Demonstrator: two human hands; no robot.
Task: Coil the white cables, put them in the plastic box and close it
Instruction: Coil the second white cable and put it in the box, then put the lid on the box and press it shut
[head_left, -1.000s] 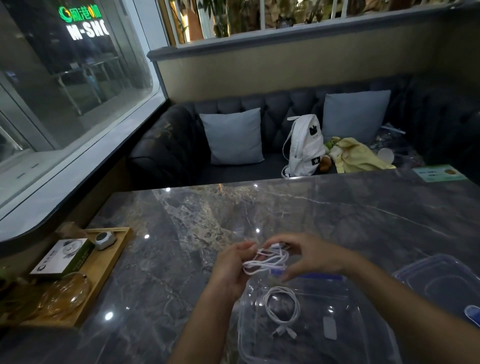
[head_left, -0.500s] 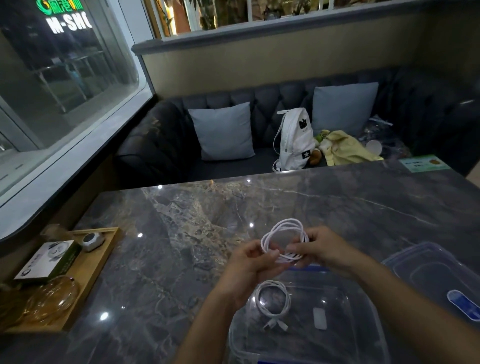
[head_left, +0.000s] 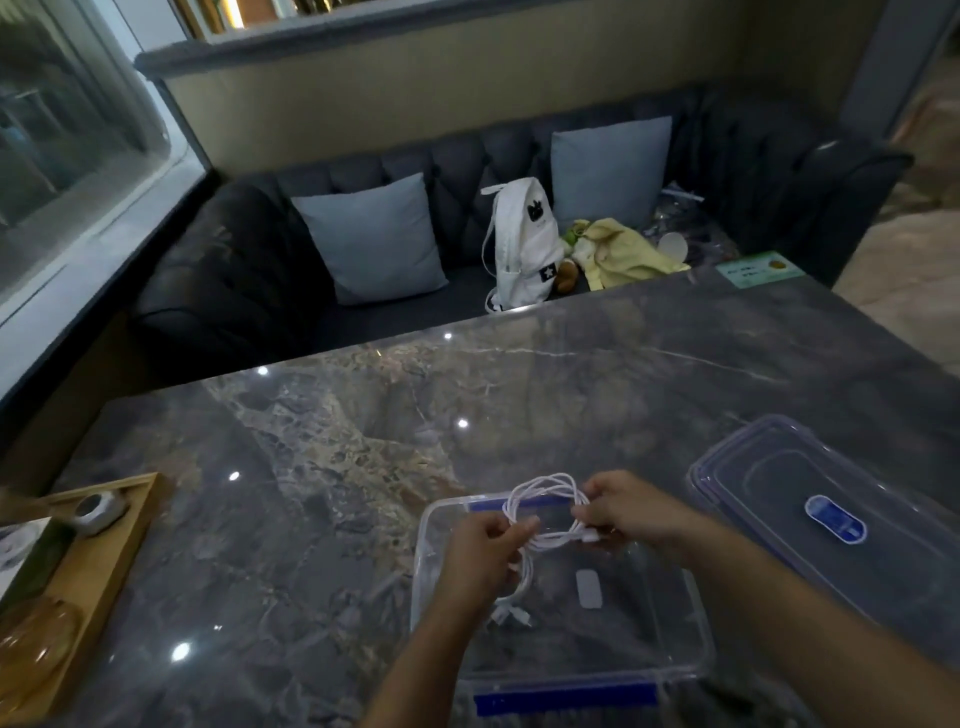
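Item 1: white cable (head_left: 545, 512), wound into a loose coil of several loops, held in the air over the far end of the plastic box (head_left: 691, 618). Left hand (head_left: 480, 558) pinches the near-left side of the coil; right hand (head_left: 631, 512) pinches the right side, where a plug end sticks out. Both hands closed on the cable.

Handling, judged: light, soft and springy; the loops will likely spring open if released at 1 point only. Best held across all the loops together, at opposite sides, as now. Smooth sheath may slip; not fragile.

Item 2: second white cable (head_left: 519, 597), already coiled, lying inside the box by its left wall, partly hidden by the left hand.

Item 3: plastic box, clear, open, at the near edge of the table (head_left: 311, 519), blue clips at its far and near ends.

Item 4: lid (head_left: 810, 519), clear, flat on the table just right of the box.

Writing: blue oval label on the lid, text too small to read. Small pale sticker on the box floor, unreadable.
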